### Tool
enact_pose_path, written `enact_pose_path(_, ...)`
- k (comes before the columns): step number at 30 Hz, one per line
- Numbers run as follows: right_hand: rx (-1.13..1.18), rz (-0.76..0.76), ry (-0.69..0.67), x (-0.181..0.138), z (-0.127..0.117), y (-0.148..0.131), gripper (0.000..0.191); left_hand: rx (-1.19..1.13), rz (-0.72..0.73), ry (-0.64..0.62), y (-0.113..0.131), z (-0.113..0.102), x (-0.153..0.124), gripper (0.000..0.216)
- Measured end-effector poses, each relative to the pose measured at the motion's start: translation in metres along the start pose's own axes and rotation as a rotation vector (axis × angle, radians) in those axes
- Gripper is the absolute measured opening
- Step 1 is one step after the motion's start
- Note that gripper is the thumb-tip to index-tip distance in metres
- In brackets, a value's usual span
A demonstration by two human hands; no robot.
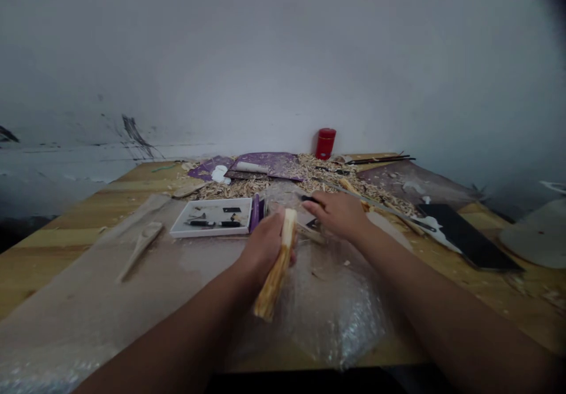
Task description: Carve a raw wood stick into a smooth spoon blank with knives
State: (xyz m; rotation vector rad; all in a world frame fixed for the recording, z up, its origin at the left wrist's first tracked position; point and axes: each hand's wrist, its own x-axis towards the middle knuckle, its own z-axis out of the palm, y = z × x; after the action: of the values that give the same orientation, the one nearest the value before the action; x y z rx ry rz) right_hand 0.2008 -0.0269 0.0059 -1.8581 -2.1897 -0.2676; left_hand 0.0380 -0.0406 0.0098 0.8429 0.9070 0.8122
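Observation:
My left hand (266, 242) is wrapped round a stick of wood (278, 270), pale at its upper end and yellow-brown with bark-like streaks lower down. The stick slants, its lower end pointing toward me. My right hand (338, 212) is closed on the black handle of a carving knife (308, 199); a short, thin blade seems to point left, near the stick's top but apart from it. Below the right hand lies a small pale block (312, 233), partly hidden. Clear plastic wrap (336, 311) covers the table under both hands.
A white tray (211, 234) with small tools lies left, beyond a wooden spoon (140, 246). Wood shavings (247, 189) pile up at the back before a red can (326, 144). At right are a metal ruler-like strip (389, 208), a black slab (469, 237) and a round disc (537, 235).

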Motion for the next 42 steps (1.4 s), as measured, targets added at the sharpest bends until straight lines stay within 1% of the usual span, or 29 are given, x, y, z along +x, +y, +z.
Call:
enact_pose_path(1,0.000,0.050,0.024,0.002,0.001,0.008,0.054,-0.008,-0.013,-0.029,0.000,0.002,-0.002,0.037)
enact_pose_path(2,0.012,0.081,0.047,0.004,0.002,0.014,0.054,-0.013,-0.024,-0.029,0.000,0.003,-0.003,0.037)
enact_pose_path(4,0.049,0.109,0.084,0.004,0.001,0.019,0.055,-0.012,-0.025,-0.013,0.002,0.001,-0.001,0.037)
enact_pose_path(5,0.065,0.099,0.085,0.003,0.000,0.017,0.055,-0.009,-0.015,-0.001,0.003,-0.002,0.001,0.037)
enact_pose_path(7,0.083,0.031,0.055,-0.001,-0.003,0.007,0.054,-0.013,0.008,0.005,0.004,-0.008,0.008,0.038)
enact_pose_path(9,0.097,-0.071,0.002,-0.007,-0.006,-0.007,0.053,-0.022,0.029,0.018,0.003,-0.013,0.014,0.039)
enact_pose_path(12,0.123,-0.198,-0.064,-0.014,-0.008,-0.024,0.051,0.006,0.080,0.080,0.002,-0.018,0.020,0.045)
enact_pose_path(15,0.153,-0.269,-0.103,-0.017,-0.009,-0.032,0.049,0.033,0.117,0.127,0.003,-0.018,0.020,0.047)
enact_pose_path(19,0.182,-0.308,-0.116,-0.018,-0.009,-0.034,0.047,0.074,0.094,0.179,0.005,-0.017,0.018,0.045)
enact_pose_path(23,0.142,-0.283,-0.082,-0.018,-0.008,-0.036,0.050,0.115,0.072,0.182,0.005,-0.016,0.017,0.045)
enact_pose_path(25,0.106,-0.247,-0.067,-0.015,-0.006,-0.031,0.053,0.115,0.061,0.171,0.002,-0.014,0.014,0.043)
enact_pose_path(30,-0.006,0.024,-0.047,0.001,0.001,0.005,0.055,0.123,0.023,0.013,-0.004,-0.005,0.003,0.045)
enact_pose_path(31,0.000,0.064,-0.037,0.003,0.001,0.011,0.055,0.116,0.017,0.001,-0.004,-0.005,0.002,0.045)
enact_pose_path(33,0.036,0.086,-0.007,0.004,0.000,0.017,0.054,0.096,0.026,0.032,-0.003,-0.006,0.004,0.045)
enact_pose_path(35,0.060,0.048,0.011,0.001,-0.003,0.012,0.055,0.088,0.041,0.061,-0.002,-0.009,0.009,0.045)
enact_pose_path(40,0.107,-0.209,-0.055,-0.012,-0.008,-0.016,0.053,0.052,0.068,0.066,-0.001,-0.015,0.016,0.044)
enact_pose_path(42,0.124,-0.276,-0.062,-0.015,-0.007,-0.021,0.051,0.052,0.081,0.091,-0.002,-0.016,0.017,0.045)
